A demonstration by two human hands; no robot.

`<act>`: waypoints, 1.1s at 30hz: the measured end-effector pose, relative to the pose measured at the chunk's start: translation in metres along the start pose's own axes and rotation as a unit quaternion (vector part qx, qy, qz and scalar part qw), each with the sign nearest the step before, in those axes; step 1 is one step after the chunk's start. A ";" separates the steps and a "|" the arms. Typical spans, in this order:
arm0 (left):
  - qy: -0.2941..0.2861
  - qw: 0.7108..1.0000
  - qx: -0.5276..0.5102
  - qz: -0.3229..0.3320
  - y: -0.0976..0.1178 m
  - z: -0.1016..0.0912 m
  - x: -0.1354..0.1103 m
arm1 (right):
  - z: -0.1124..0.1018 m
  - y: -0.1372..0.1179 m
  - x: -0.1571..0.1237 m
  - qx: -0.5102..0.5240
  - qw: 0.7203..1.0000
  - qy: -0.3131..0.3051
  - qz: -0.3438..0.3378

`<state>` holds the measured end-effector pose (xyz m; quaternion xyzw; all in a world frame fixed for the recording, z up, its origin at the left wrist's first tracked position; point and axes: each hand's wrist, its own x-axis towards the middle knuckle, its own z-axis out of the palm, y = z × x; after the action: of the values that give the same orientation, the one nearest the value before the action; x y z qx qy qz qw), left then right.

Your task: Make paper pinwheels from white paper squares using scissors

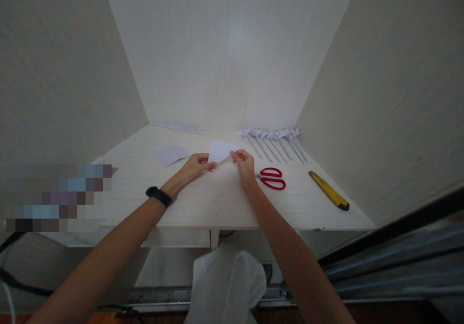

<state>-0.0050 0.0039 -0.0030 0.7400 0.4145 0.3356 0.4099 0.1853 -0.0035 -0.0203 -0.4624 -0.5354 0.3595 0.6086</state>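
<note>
A small white sheet of paper (221,151) is held up just above the white table between my two hands. My left hand (200,162), with a black band on its wrist, pinches the sheet's lower left edge. At its right corner, my right hand (242,162) grips the paper between thumb and fingers. Beside my left hand lie more pieces of white paper (171,154). A pair of scissors with red handles (272,178) rests right of my right hand, its blades partly hidden behind the wrist.
Several paper pinwheels on sticks (270,135) lie in a row at the back right. Thin white paper sticks (179,128) lie at the back left. A yellow utility knife (328,190) sits near the right edge. Walls enclose the table (137,198); a blurred patch covers its left end.
</note>
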 end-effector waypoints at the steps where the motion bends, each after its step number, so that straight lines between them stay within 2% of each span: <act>1: -0.002 1.000 -0.002 0.000 0.000 0.000 0.000 | 0.000 0.000 0.000 0.004 1.000 0.005 0.002; 8: -0.015 1.000 0.002 -0.005 -0.001 0.001 -0.002 | -0.007 0.005 0.006 0.029 0.998 0.063 0.010; 16: -0.006 1.000 0.000 -0.013 -0.001 0.001 -0.005 | -0.015 0.012 0.011 0.051 0.994 0.093 0.012; 19: 0.006 1.000 0.002 -0.012 -0.003 0.001 -0.004 | -0.014 0.011 0.009 0.049 0.997 0.056 0.008; 27: 0.013 1.000 0.011 0.001 -0.001 0.001 -0.002 | 0.008 0.009 -0.001 -0.044 0.993 -0.113 -0.007; 33: 0.002 1.000 0.012 0.010 -0.003 0.004 -0.001 | 0.009 0.007 -0.004 -0.101 0.982 -0.160 -0.023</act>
<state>-0.0026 0.0028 -0.0074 0.7482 0.4124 0.3360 0.3966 0.1758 -0.0037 -0.0281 -0.4456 -0.6702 0.3583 0.4732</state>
